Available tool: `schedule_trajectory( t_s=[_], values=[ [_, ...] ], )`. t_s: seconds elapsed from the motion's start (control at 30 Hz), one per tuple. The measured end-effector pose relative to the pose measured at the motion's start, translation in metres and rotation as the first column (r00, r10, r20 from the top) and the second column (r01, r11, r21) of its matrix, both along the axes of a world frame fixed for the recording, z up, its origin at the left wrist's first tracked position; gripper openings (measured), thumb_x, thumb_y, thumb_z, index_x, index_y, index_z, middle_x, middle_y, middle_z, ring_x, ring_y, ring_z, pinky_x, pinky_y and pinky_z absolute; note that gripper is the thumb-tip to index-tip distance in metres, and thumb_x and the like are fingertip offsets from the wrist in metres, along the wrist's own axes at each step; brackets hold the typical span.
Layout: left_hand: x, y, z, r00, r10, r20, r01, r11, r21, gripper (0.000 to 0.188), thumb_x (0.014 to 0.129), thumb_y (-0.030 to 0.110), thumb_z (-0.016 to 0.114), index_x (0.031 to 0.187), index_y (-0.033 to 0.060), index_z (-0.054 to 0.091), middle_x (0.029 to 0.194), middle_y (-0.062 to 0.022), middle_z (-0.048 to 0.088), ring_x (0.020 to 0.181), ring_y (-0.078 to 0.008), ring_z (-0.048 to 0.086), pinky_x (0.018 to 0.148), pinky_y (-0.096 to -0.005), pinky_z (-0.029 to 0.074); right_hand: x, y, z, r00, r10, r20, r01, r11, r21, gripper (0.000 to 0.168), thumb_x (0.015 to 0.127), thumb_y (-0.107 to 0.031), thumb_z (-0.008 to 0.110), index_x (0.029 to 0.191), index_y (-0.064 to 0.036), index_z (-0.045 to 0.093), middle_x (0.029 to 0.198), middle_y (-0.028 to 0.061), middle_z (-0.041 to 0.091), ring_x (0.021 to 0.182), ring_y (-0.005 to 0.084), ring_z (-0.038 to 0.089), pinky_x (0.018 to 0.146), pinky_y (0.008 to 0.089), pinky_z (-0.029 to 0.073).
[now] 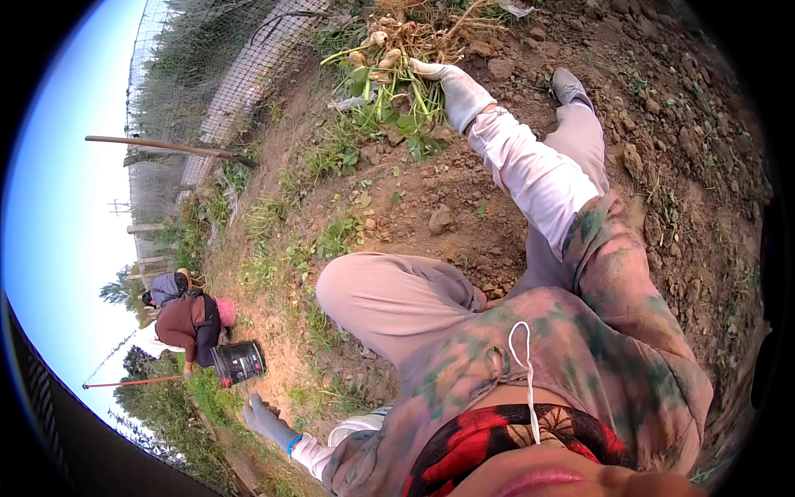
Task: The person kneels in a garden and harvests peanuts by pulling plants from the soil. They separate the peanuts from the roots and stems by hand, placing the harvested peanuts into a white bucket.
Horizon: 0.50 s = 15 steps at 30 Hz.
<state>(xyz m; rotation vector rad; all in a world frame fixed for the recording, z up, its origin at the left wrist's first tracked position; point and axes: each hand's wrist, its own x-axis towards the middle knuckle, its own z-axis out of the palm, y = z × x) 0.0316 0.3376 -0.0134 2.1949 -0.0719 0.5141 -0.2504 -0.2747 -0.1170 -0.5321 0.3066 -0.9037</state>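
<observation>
In a pale work glove, my right hand grips the stems of a bunch of uprooted peanut plants. Pale pods, brown roots and green leaves hang around my fingers, and the stems partly hide my grip. My left hand, in a greyish glove with a blue band at the wrist, is stretched out at the lower left. Its fingers are partly curled and apart, with nothing visible in them. Beside that forearm is a white bucket, partly covered by my sleeve.
Loose, cloddy soil surrounds my legs. A wooden-handled tool stands near a mesh fence. Further off, people bend over beside a black bucket and a pink container. A long red pole is near them.
</observation>
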Motion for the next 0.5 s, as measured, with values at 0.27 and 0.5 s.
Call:
schedule_trajectory(
  t_s=[0.27, 0.5],
  values=[
    [-0.187, 0.179, -0.094, 0.625, 0.499, -0.6, 0.153, 0.675, 0.721, 0.022, 0.076, 0.016, 0.068, 0.082, -0.0046, 0.068, 0.067, -0.0185, 0.064, 0.055, -0.0241, 0.062, 0.052, -0.0411, 0.049, 0.048, 0.003, -0.025, 0.999, 0.001, 0.04, -0.006, 0.993, 0.118, 0.028, 0.093, -0.027, 0.066, 0.109, -0.005, 0.07, 0.092, 0.0052, 0.072, 0.073, 0.0151, 0.067, 0.07, 0.0312, 0.057],
    [-0.18, 0.201, -0.152, 0.48, 0.36, -0.8, 0.315, 0.78, 0.541, 0.031, 0.078, 0.028, 0.069, 0.079, -0.0038, 0.069, 0.064, -0.0157, 0.065, 0.054, -0.0227, 0.062, 0.055, -0.0395, 0.05, 0.032, 0.008, -0.015, 1.0, -0.009, 0.018, 0.007, 0.992, 0.126, 0.025, 0.089, -0.025, 0.072, 0.102, -0.003, 0.071, 0.089, 0.0077, 0.071, 0.071, 0.0174, 0.066, 0.068, 0.0308, 0.055]
  ],
)
